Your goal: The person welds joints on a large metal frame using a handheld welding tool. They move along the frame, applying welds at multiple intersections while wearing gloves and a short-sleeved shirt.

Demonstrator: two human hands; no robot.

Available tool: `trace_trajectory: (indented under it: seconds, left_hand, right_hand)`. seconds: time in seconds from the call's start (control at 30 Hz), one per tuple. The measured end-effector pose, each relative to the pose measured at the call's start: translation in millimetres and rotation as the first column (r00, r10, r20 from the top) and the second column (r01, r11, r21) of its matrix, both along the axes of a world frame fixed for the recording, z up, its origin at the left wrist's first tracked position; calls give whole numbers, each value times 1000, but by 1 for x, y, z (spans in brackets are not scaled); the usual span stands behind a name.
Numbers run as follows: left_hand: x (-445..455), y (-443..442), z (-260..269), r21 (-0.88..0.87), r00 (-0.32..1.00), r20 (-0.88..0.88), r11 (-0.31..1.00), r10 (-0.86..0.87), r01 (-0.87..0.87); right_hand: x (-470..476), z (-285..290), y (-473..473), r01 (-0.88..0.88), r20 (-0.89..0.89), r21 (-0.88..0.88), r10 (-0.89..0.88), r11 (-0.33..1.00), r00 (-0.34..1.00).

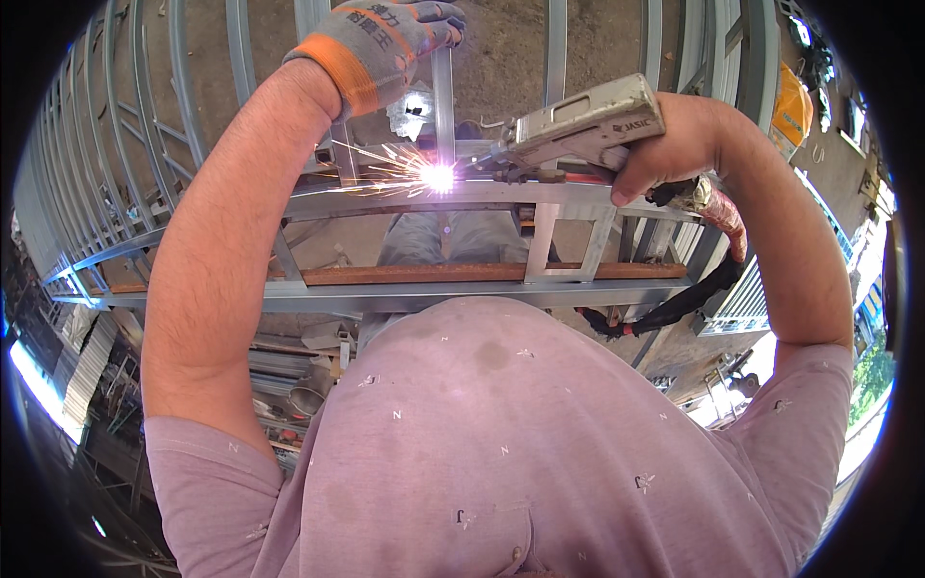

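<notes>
My left hand (394, 50), in a grey and orange work glove, grips the upper part of an upright metal square tube (443, 101). My bare right hand (672, 144) is closed around the handle of a pale JASIC welding gun (571, 119). The gun's nozzle points left at the foot of the tube, where a bright weld arc (439, 178) throws sparks to the left. That foot meets a horizontal metal rail (506, 191) of a frame; glare hides the joint itself. A wrapped cable (723, 209) trails from the gun beneath my right forearm.
Long rows of metal bars (137, 108) curve away at the left. A rusty brown bar (419, 274) and a grey rail (462, 295) cross close to my belly. At right lies an orange-yellow bag (791, 108). Metal stock (289, 368) is stacked at lower left.
</notes>
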State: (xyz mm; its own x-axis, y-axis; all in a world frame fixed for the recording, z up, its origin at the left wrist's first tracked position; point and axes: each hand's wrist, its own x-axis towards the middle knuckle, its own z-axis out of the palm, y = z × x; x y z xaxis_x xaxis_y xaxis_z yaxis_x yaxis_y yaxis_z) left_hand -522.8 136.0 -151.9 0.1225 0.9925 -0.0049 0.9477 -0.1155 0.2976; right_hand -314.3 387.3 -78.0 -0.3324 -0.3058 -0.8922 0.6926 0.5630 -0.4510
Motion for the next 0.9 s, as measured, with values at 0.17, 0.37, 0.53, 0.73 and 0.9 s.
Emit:
trace_trajectory:
  seconds: [0.17,0.37,0.53,0.73,0.9]
  left_hand:
    - [0,-1,2,-38,999,36,999,25,-24]
    - [2,1,1,-78,1000,22,997,15,-14]
    - [3,-1,0,-74,999,-35,997,7,-10]
    - [0,0,-1,-86,998,-62,996,-28,23]
    - [3,-1,-4,-41,1000,8,999,23,-23]
  right_hand:
    - [2,1,3,9,-20,-18,-9,1000,1000]
    - [3,2,6,-5,15,-6,5,1000,1000]
    - [5,1,8,-5,-6,-32,5,999,1000]
    - [8,3,10,-5,-11,-19,4,1000,1000]
    - [8,2,11,18,39,4,-19,1000,999]
